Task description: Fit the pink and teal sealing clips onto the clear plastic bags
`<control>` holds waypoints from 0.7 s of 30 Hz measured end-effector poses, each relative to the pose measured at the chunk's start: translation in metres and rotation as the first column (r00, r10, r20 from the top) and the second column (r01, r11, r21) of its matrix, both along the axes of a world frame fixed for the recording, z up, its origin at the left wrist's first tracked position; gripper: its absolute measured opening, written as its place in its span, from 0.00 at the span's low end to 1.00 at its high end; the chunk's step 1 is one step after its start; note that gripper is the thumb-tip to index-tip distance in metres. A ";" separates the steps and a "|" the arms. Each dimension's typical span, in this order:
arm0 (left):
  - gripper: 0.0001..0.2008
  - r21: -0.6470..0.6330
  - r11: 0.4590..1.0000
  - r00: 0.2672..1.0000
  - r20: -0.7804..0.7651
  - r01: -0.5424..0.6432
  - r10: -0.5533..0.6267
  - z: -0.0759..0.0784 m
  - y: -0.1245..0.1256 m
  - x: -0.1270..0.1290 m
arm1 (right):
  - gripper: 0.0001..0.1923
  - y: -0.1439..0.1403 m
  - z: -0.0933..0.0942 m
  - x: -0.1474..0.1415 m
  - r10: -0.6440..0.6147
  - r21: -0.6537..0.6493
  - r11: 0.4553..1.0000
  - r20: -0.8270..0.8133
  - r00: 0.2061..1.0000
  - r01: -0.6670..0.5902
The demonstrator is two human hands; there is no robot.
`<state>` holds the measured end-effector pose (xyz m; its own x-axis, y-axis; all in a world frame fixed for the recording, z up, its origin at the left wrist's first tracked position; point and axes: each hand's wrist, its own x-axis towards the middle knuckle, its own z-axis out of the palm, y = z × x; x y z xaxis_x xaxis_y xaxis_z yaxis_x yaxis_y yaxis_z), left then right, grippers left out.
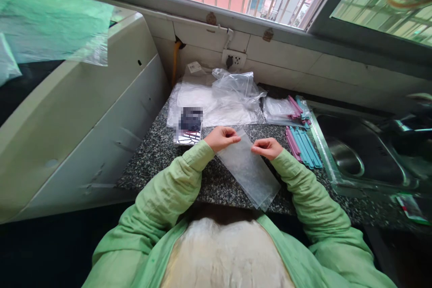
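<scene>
Over the speckled granite counter (158, 153) I hold a clear plastic bag (249, 172) by its top edge. My left hand (221, 137) pinches the left corner of that edge, and my right hand (267, 147) pinches the right corner. The bag hangs slanting down toward me, its lower end past the counter's front edge. Both sleeves are light green.
Blue and pink clip sticks (302, 146) lie right of my hands, more of them on a stack of bags (285, 110). Crumpled clear plastic (232, 92) sits at the back. A blurred card (189, 126) lies left. A steel sink (361, 153) is at right, a white appliance (77, 112) at left.
</scene>
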<state>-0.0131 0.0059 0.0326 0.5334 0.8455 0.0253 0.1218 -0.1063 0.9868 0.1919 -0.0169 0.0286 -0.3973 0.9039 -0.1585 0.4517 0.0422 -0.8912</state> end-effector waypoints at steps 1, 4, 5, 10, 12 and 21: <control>0.21 0.004 1.000 1.000 -0.001 0.004 -0.004 0.000 0.000 0.000 | 0.21 0.000 0.000 0.000 -0.004 -0.001 1.000 -0.003 1.000 0.004; 0.20 0.008 0.999 0.999 -0.005 0.034 -0.034 0.000 0.000 -0.002 | 0.21 0.000 -0.001 0.001 -0.014 -0.010 1.000 -0.010 1.000 0.014; 0.20 0.005 0.999 0.999 -0.006 0.044 -0.044 -0.001 0.001 -0.002 | 0.21 0.000 -0.001 0.001 -0.018 -0.013 1.000 -0.013 1.000 0.018; 0.16 0.038 0.999 0.999 -0.017 0.038 -0.037 -0.003 0.003 -0.003 | 0.22 0.000 0.000 0.001 -0.022 -0.019 1.000 -0.011 1.000 0.022; 0.15 0.065 0.997 0.999 -0.032 0.036 -0.034 -0.004 0.004 -0.003 | 0.23 -0.001 0.001 0.001 -0.001 -0.032 0.999 -0.011 1.000 0.001; 0.13 0.096 0.993 0.996 -0.064 0.069 -0.063 -0.001 0.000 -0.001 | 0.22 0.002 0.001 0.001 -0.027 -0.025 0.999 -0.065 0.998 0.026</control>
<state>-0.0142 0.0057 0.0318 0.5911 0.8033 0.0725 0.1703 -0.2121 0.9623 0.1930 -0.0152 0.0299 -0.3833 0.9105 -0.1548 0.3932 0.0092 -0.9194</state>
